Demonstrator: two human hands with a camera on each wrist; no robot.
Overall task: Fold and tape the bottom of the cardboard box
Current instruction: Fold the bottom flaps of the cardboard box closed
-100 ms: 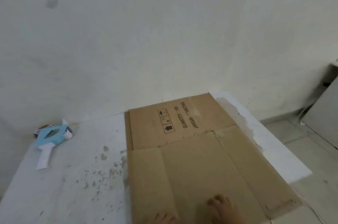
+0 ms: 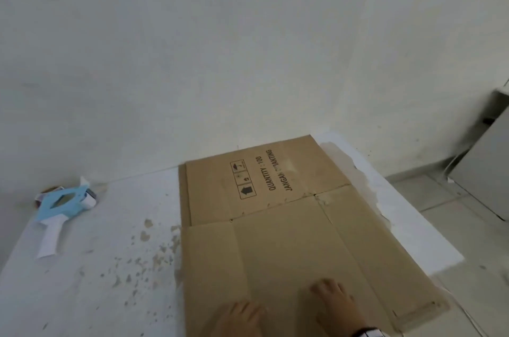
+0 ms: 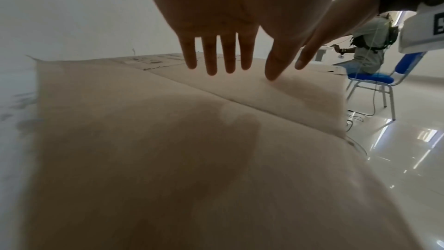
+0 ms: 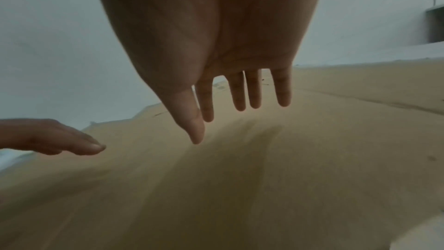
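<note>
A flattened brown cardboard box (image 2: 275, 240) lies on the white table (image 2: 96, 281), its printed panel toward the wall. Both my hands hover just over its near end with straight, spread fingers and hold nothing. My left hand (image 2: 239, 317) is at the bottom centre, my right hand (image 2: 333, 301) just to its right. In the left wrist view the left hand (image 3: 216, 62) is above the box (image 3: 168, 159). The right wrist view shows the right hand (image 4: 240, 105) over the cardboard (image 4: 288, 178). A blue and white tape dispenser (image 2: 59, 207) lies at the table's far left.
A white wall (image 2: 248, 47) rises right behind the table. The table's right edge drops to a tiled floor (image 2: 454, 226), where a grey board (image 2: 487, 171) leans. In the left wrist view a person sits on a blue chair (image 3: 374, 79) off to the right.
Both hands have slid a little further forward over the box's near end. The box and the tape dispenser have not moved.
</note>
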